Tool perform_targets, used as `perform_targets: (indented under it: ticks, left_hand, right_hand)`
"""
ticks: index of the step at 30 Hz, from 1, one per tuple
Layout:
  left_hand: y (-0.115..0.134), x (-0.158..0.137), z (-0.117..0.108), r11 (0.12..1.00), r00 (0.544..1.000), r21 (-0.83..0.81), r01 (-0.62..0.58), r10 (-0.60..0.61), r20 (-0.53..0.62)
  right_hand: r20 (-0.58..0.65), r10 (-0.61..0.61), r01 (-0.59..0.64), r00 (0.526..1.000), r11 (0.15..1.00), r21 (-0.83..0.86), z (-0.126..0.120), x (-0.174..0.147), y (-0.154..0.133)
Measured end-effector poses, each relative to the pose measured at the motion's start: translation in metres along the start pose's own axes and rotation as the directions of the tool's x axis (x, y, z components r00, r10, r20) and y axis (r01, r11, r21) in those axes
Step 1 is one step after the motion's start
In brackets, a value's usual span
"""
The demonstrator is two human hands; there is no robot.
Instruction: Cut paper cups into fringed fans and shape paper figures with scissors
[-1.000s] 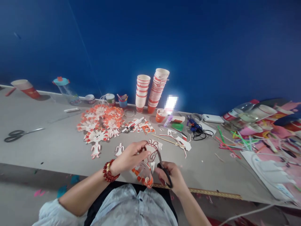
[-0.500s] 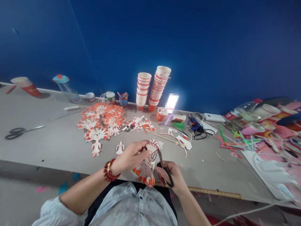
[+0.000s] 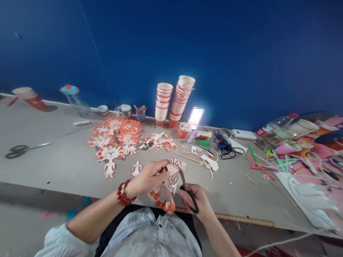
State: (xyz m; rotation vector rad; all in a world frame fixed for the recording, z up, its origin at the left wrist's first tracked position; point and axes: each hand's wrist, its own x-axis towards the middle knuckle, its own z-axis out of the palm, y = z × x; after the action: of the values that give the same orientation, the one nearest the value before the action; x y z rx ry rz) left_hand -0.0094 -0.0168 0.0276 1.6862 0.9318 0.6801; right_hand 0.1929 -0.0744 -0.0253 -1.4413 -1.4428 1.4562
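My left hand point(image 3: 152, 177) pinches a white paper cutout point(image 3: 174, 167) with dark red outlines drawn on it. In my right hand point(image 3: 197, 201) is a pair of black-handled scissors point(image 3: 191, 198), its blades against the right edge of that cutout. Below my left fingers hangs a curled orange-and-white paper cup piece point(image 3: 163, 201) with a fringed rim; whether it joins the cutout I cannot tell. A small white dress-shaped cutout point(image 3: 136, 168) lies on the table just left of my left hand. Farther left is a pile of orange-and-white paper figures point(image 3: 115, 132).
Two tall stacks of paper cups point(image 3: 182, 100) stand against the blue wall, near a bright phone screen point(image 3: 196, 117). Paper scraps point(image 3: 163, 141) lie beyond my hands. Another pair of scissors point(image 3: 20, 151) rests far left. A blue glue gun point(image 3: 222, 141) with black cord, bottles and straws point(image 3: 276, 157) crowd the right.
My hands stay nearly in place. The scissors and the curled cup piece have shifted very slightly; the rest of the table looks the same.
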Motion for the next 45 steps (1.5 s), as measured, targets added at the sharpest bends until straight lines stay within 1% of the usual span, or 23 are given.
perform_targets:
  ticks: [4,8,12,16,20,24,28,37,45]
  left_hand:
    - [0.001,0.000,-0.002,1.000,1.000,-0.001,-0.004,0.004,0.024]
    - [0.003,0.001,-0.005,1.000,0.999,-0.001,0.002,-0.002,0.036]
    - [0.006,0.002,-0.007,1.000,0.999,0.002,-0.008,0.008,0.047]
    - [0.008,0.002,-0.010,0.999,0.998,0.050,-0.014,0.011,0.061]
    - [0.008,0.002,-0.013,0.992,0.997,0.113,-0.051,0.043,0.068]
    - [0.009,0.003,-0.015,0.995,0.995,0.100,-0.024,0.014,0.103]
    - [0.012,0.003,-0.017,0.993,0.992,0.113,-0.041,0.027,0.122]
    - [0.013,0.005,-0.022,0.976,0.989,0.199,-0.088,0.061,0.138]
    - [0.016,0.007,-0.028,0.975,0.978,0.212,-0.063,0.018,0.209]
  right_hand:
    - [-0.025,0.014,-0.015,1.000,1.000,-0.020,0.000,0.000,-0.003]
    - [-0.013,0.016,-0.016,1.000,0.999,-0.048,-0.003,0.001,-0.001]
    - [-0.013,-0.047,0.045,0.999,0.989,-0.143,-0.008,0.002,0.008]
    - [0.013,-0.123,0.123,0.992,0.964,-0.238,-0.013,0.003,0.012]
    - [0.024,-0.158,0.158,0.987,0.943,-0.294,-0.016,0.002,0.010]
    - [0.037,-0.184,0.185,0.982,0.923,-0.338,-0.018,0.002,0.010]
    - [0.035,-0.186,0.187,0.982,0.919,-0.348,-0.018,0.002,0.010]
    - [0.043,-0.186,0.187,0.982,0.898,-0.397,-0.018,0.000,0.003]
    - [0.062,-0.184,0.192,0.981,0.883,-0.427,-0.022,0.002,0.005]
